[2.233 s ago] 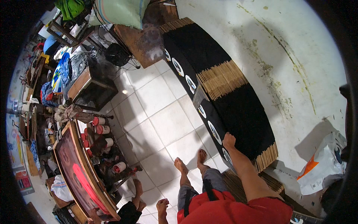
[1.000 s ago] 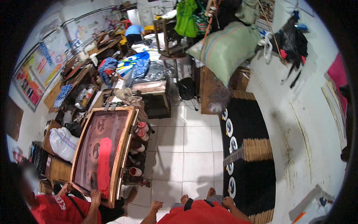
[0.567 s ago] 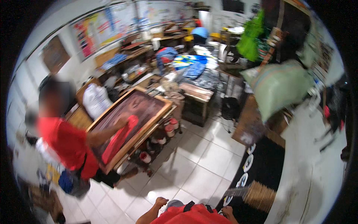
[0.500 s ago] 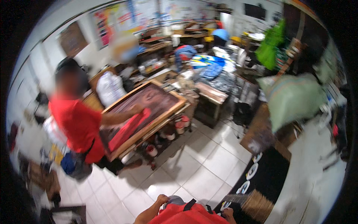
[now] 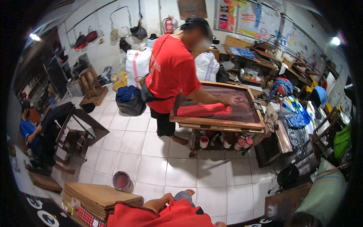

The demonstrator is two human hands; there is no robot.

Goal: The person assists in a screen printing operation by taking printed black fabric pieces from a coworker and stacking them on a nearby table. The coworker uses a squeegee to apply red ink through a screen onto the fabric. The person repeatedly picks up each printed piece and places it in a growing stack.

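Observation:
My left hand [image 5: 168, 197] rests on the grey cloth [image 5: 183, 197] over my bent leg and holds nothing that I can see. Its fingers seem to lie loosely over the cloth. At the lower edge only a small part of my right hand [image 5: 220, 224] shows; its fingers are cut off. My red shirt [image 5: 162, 217] fills the space between my arms. Beyond my hands, a co-worker in a red shirt [image 5: 174, 68] bends over a wood-framed screen [image 5: 217, 128], one hand [image 5: 227, 100] by a long red strip [image 5: 204, 110] on its dark surface.
Stacked brown boards [image 5: 102, 195] lie to my left, near a round bucket [image 5: 121, 180] on the tiled floor. Red-stained pots [image 5: 204, 142] stand below the screen. A large pale green sack [image 5: 323, 189] leans at the right. Another person in blue [image 5: 28, 130] is at the far left.
My view has swung left, so the co-worker and screen appear further right. My left hand stays by my leg. My right hand has slipped mostly out of the lower edge.

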